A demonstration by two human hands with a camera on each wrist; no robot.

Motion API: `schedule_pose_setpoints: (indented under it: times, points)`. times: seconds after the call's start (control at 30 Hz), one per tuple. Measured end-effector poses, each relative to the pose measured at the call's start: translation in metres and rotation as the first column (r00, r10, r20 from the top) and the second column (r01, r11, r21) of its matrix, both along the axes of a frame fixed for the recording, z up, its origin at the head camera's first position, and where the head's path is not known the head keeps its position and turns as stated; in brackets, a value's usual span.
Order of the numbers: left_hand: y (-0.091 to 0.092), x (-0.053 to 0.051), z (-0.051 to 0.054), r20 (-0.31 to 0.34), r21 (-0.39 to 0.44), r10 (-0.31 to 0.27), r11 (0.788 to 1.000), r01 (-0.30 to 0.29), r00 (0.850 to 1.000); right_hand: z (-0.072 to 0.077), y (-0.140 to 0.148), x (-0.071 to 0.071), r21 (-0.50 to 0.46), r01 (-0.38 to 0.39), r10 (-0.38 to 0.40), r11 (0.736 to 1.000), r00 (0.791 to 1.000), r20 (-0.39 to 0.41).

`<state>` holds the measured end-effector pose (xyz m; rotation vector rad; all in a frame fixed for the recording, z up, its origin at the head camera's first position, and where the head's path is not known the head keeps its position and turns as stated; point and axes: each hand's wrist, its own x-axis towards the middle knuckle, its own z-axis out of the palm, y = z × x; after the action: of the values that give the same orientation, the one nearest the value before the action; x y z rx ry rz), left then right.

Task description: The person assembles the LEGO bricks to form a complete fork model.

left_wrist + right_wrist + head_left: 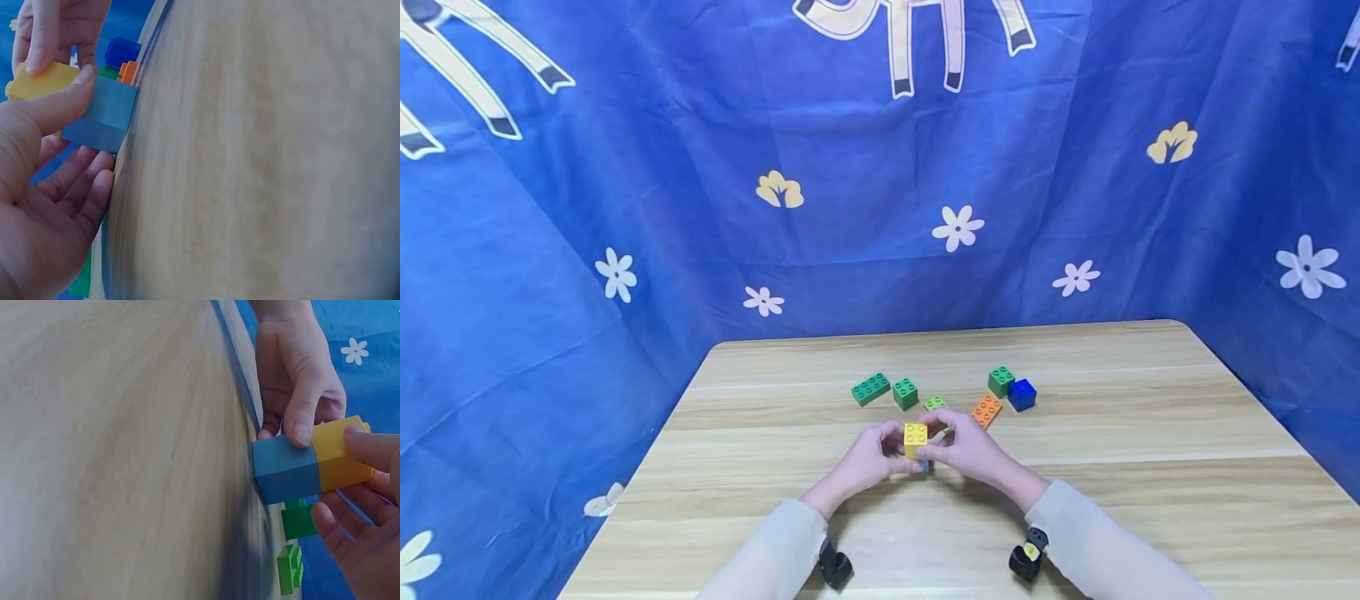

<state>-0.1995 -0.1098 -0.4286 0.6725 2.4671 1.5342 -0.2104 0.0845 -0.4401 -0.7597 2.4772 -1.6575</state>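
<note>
Blue cloth (850,258) printed with white flowers (953,242) backs a pale wood-grain table (1150,400). Mid-table, a studded yellow block (916,433) sits flush atop a light-blue block (284,465); partly closed, the left hand (867,460) pinches the light-blue, the right hand (968,452) the yellow.

No readable text, no labels, no numbers (in any view)

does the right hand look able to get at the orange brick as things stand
Probably yes: the orange brick lies just beyond the right hand, and the head view shows nothing standing between them. That hand pinches the yellow brick, though, so it would likely have to let go first.
</note>
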Motion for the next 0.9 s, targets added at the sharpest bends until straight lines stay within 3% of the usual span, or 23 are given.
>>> schedule_pose_setpoints:
  times: [0.17, 0.4, 0.5, 0.63, 0.73, 0.9]
  points:
    - [-0.002, 0.000, -0.007, 0.002, 0.014, -0.007, 1.000, 0.007, 1.000, -0.002, 0.000, 0.001, 0.032, -0.008, 0.008, 0.999, 1.000, -0.009]
    - [-0.007, -0.014, -0.031, 0.023, 0.016, -0.002, 1.000, 0.002, 1.000, -0.006, 0.002, 0.000, 0.038, 0.005, -0.004, 0.999, 0.999, -0.032]
    - [-0.006, -0.011, -0.021, 0.037, 0.020, -0.004, 1.000, 0.003, 0.999, -0.006, 0.005, -0.001, 0.012, 0.008, -0.008, 1.000, 1.000, -0.013]
    - [-0.004, -0.001, 0.000, 0.047, 0.030, -0.004, 1.000, 0.002, 0.999, 0.017, 0.004, 0.013, -0.006, 0.003, -0.003, 1.000, 1.000, 0.015]
    - [-0.004, 0.002, 0.004, 0.036, 0.044, -0.011, 0.999, 0.009, 0.999, 0.030, 0.003, 0.019, -0.006, -0.002, 0.002, 1.000, 1.000, 0.021]
    - [-0.005, 0.002, 0.004, 0.036, 0.048, -0.003, 0.999, 0.002, 0.999, 0.011, 0.007, 0.007, -0.012, 0.007, -0.006, 1.000, 1.000, 0.028]
